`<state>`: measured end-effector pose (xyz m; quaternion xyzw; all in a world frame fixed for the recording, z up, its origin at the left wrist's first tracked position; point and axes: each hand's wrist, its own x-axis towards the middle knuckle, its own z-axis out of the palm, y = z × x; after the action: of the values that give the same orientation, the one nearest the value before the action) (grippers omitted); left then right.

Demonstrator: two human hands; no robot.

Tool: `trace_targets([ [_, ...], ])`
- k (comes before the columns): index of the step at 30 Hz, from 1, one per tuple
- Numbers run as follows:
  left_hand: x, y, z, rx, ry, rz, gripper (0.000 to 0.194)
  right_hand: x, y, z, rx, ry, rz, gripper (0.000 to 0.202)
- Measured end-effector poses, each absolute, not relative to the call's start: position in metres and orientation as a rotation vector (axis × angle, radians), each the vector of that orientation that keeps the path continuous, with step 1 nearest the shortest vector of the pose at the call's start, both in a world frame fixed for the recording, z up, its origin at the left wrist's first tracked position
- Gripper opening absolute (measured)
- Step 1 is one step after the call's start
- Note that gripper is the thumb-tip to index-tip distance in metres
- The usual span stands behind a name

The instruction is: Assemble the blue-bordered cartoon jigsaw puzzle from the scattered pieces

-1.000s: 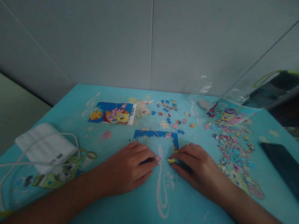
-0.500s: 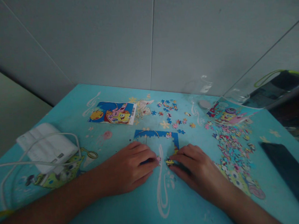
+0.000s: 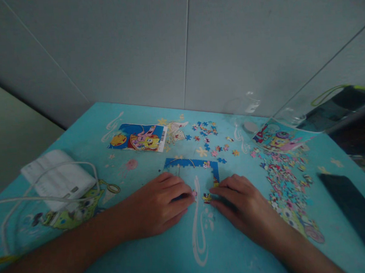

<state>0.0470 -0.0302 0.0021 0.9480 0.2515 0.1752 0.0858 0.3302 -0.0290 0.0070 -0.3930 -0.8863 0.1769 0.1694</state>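
A partly assembled jigsaw border (image 3: 215, 166) lies flat near the middle of the turquoise tabletop (image 3: 140, 261), its blue strip running across the far side and turning down the right side, beyond and between the hands. A small yellow jigsaw piece (image 3: 207, 198) is at the fingertips of the right hand (image 3: 245, 200), whose thumb and index finger are slightly parted; whether they grip it cannot be told. The left hand (image 3: 161, 205) has its thumb and index finger pinched nearly closed on a small pink jigsaw piece (image 3: 194, 194), mostly hidden by the fingers. The two pieces are near each other but apart.

Loose jigsaw pieces (image 3: 205, 128) are scattered beyond the border, and a dense pile of pieces (image 3: 285, 180) spreads to the right of the right hand. A cartoon picture card (image 3: 136, 137) lies beyond the left hand; a second picture sheet (image 3: 280, 138) lies at the pile's far end, near a round grey disc (image 3: 249, 127). A white block-shaped device (image 3: 58, 177) with a white cable (image 3: 95, 170) across it sits at far left, and a dark flat object (image 3: 353, 209) lies at far right.
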Motion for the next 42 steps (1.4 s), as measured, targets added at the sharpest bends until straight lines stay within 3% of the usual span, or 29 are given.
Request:
trace_targets([
  [22,0.051,-0.033,0.002,2.816,0.694,0.554,0.032,0.351,-0.017,0.016,-1.435,-2.131,0.339,0.017],
  [29,0.047,-0.035,-0.005,2.873,0.732,0.572,0.037,0.337,-0.026,0.018,-1.242,-2.303,0.473,0.019],
  [36,0.045,-0.028,-0.016,2.942,0.682,0.660,0.042,0.335,-0.029,0.020,-1.111,-2.501,0.354,0.024],
  [42,0.050,-0.028,-0.006,3.014,0.644,0.597,0.035,0.347,-0.026,0.020,-1.367,-2.285,0.379,0.023],
])
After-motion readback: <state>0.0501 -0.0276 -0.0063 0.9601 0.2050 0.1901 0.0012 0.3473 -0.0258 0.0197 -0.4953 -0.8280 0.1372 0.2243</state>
